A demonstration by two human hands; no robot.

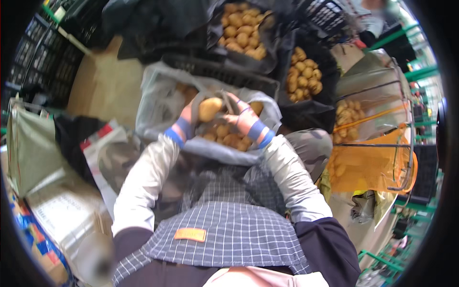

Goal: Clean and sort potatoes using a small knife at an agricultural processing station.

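Note:
Both hands wear work gloves with blue cuffs, over a crate lined with a translucent plastic bag (157,97). My left hand (185,120) grips a large yellowish potato (210,109) above the bag's contents. Close to that potato's right side is my right hand (245,114), its fingers curled inward. Blur and the dark glove fingertips hide whether it holds anything. Several potatoes (229,138) lie in the bag below my hands, and another potato (256,107) shows beside my right hand. Along the far side runs the black rim of a plastic crate (222,74).
Beyond the crate stands a black-lined container of potatoes (244,32). To its right is a black bag of potatoes (304,77). An orange mesh bag (369,165) hangs on a metal frame at right. At left are stacked black crates (39,57) and a white carton (64,211).

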